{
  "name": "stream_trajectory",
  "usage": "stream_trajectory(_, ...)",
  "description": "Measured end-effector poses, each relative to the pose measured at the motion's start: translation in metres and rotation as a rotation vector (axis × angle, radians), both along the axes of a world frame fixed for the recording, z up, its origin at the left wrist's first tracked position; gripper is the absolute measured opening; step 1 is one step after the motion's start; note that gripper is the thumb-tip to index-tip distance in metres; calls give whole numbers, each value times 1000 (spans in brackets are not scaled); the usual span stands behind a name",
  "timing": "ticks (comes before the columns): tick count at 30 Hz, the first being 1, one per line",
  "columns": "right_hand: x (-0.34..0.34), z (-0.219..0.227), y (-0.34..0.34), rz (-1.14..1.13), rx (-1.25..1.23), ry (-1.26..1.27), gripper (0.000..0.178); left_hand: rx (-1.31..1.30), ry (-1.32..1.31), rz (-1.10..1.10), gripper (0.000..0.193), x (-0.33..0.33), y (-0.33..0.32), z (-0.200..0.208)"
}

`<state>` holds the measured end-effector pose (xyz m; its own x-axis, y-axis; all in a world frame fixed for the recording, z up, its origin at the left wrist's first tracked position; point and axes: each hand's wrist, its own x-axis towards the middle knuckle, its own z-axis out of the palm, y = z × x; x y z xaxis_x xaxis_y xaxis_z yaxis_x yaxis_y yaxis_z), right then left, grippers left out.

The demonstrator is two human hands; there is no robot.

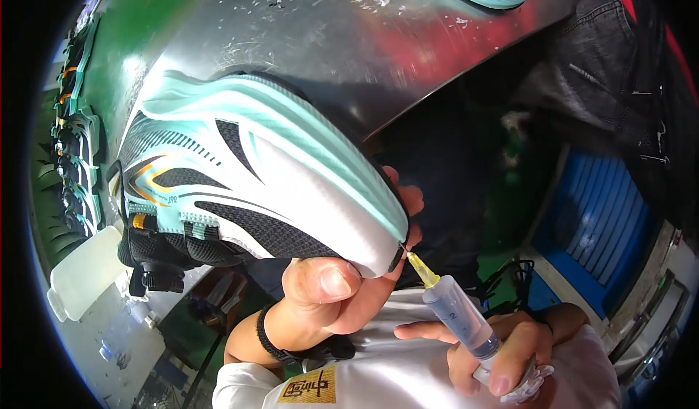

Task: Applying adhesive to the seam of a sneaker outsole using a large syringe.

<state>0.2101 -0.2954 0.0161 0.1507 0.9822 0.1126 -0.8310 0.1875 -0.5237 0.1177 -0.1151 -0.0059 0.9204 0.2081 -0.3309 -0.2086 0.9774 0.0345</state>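
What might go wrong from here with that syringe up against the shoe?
The syringe's yellow tip sits close to the left hand's fingers, so a slip might poke them. If the right hand wavers, the tip could scratch or smear the shoe's white toe. The left hand grips near the toe, so the shoe might twist.

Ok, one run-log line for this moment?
left hand: grips shoe | right hand: holds syringe | yellow nozzle: at shoe's toe | at left: white bottle
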Motion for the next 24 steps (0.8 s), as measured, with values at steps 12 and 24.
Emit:
stream_trajectory(12, -13, 7, 12, -300, -54, -211, 37, 136, 70, 37, 64, 31, 0, 5)
stream_trajectory(24, 5, 6, 2, 157, -223, -48, 24, 78, 4, 80, 67, 39, 1, 14)
